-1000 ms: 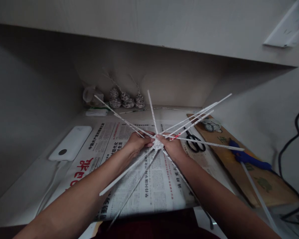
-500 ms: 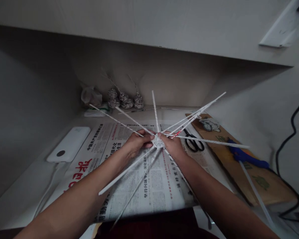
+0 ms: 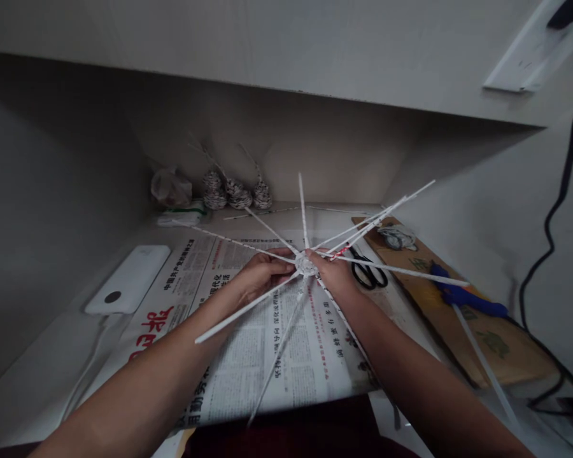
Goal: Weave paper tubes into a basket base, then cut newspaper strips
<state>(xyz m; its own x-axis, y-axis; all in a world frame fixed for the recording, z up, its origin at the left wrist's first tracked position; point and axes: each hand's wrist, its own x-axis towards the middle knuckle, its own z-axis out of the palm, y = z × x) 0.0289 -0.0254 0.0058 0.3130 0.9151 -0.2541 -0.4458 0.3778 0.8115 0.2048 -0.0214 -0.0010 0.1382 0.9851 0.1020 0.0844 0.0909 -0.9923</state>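
A small round weave of rolled newspaper strips [image 3: 305, 263] is held up over the newspaper, its long thin paper spokes fanning out on all sides. My left hand [image 3: 266, 272] grips its left edge, thumb on top and fingers curled beneath. On the right edge, my right hand [image 3: 333, 270] pinches the weave with the thumb near its centre; several strips, one with a red mark, run out past that hand to the upper right. Fingers under the weave are partly hidden. Black-handled scissors [image 3: 368, 270] lie just beyond my right hand.
Newspaper [image 3: 248, 356] covers the table. At left lies a white power bank [image 3: 128, 280] with a cable. Woven gourd shapes [image 3: 239, 193] and a plastic bag [image 3: 170, 186] stand at the back. On the right, a blue glue gun [image 3: 468, 298] rests on cardboard [image 3: 501, 350]; a black cord [image 3: 549, 235] hangs nearby.
The weave has turned slightly clockwise in my hands, so its left spokes point higher and the lower ones have swung. Both hands keep their hold. The camera view has shifted a little.
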